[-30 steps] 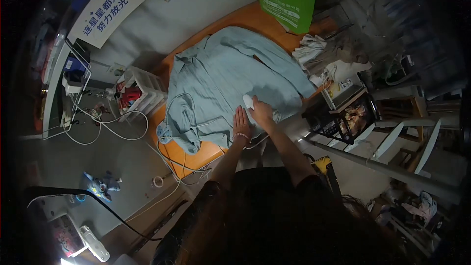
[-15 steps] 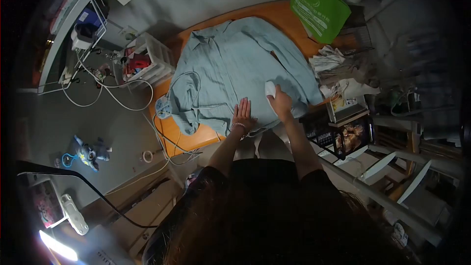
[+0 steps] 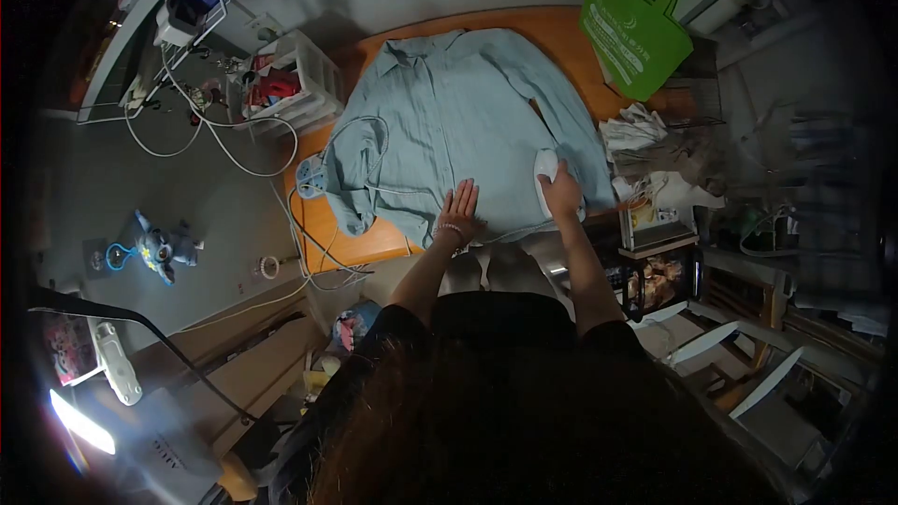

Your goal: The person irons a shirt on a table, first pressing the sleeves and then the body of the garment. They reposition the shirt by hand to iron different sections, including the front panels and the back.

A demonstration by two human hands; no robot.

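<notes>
A light blue-green long-sleeved shirt (image 3: 468, 103) lies spread out on the orange tabletop (image 3: 365, 246). My left hand (image 3: 458, 213) rests flat on the shirt's lower edge, fingers stretched out, with a bracelet at the wrist. In my right hand (image 3: 562, 193) is a white handheld device (image 3: 544, 168), held against the shirt's lower right part. A pale cord (image 3: 382, 140) loops over the sleeve and body at the left. Beside the left sleeve sits a blue and white power strip (image 3: 310, 175).
A green bag (image 3: 636, 28) stands at the back right. Clear plastic drawers (image 3: 318, 75) are at the left rear. Crumpled cloths (image 3: 636, 128) and a black basket (image 3: 659, 281) lie right of the table. Cables hang along the left edge.
My right hand has moved to the right over the shirt with the white device, which is now more upright. The view has shifted slightly; my left hand stays on the shirt's lower edge.
</notes>
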